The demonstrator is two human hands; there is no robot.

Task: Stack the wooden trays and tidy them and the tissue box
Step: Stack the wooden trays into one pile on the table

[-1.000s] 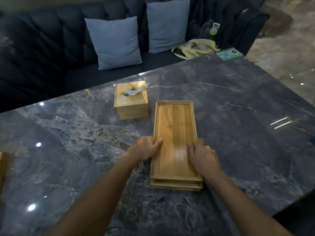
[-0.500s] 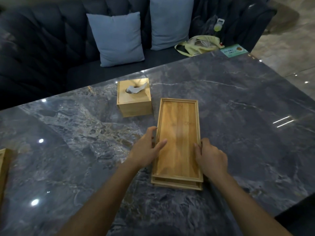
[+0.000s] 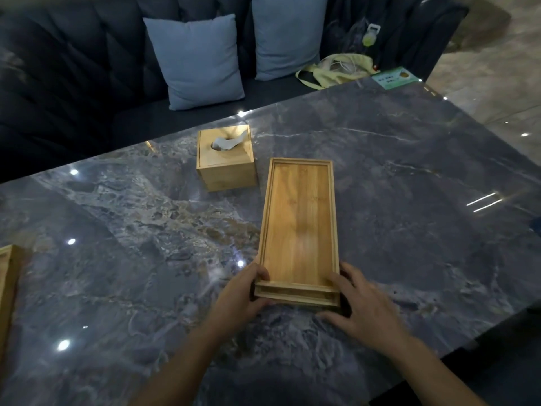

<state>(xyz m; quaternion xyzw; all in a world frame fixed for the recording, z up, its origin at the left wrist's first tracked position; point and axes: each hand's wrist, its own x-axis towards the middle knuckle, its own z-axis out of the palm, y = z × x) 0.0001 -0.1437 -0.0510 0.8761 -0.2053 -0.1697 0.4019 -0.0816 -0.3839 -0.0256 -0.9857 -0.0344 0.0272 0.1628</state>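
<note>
A stack of long wooden trays (image 3: 298, 230) lies lengthwise on the dark marble table (image 3: 424, 200), one nested on another. My left hand (image 3: 241, 297) grips the stack's near left corner, thumb on the rim. My right hand (image 3: 361, 306) holds the near right corner, fingers spread on the table beside it. A square wooden tissue box (image 3: 225, 159) with a white tissue poking out stands just left of the trays' far end, not touching them. Another wooden tray (image 3: 6, 285) shows partly at the table's left edge.
A dark sofa (image 3: 73, 83) runs behind the table with two blue cushions (image 3: 199, 60). A yellow bag (image 3: 336, 71) lies on the sofa seat, and a green card (image 3: 393, 79) sits at the table's far right corner. The table edge is at the lower right.
Both hands slid back from the trays' long sides to the near corners. The stack sits slightly farther from me and straighter, and the view shifted closer.
</note>
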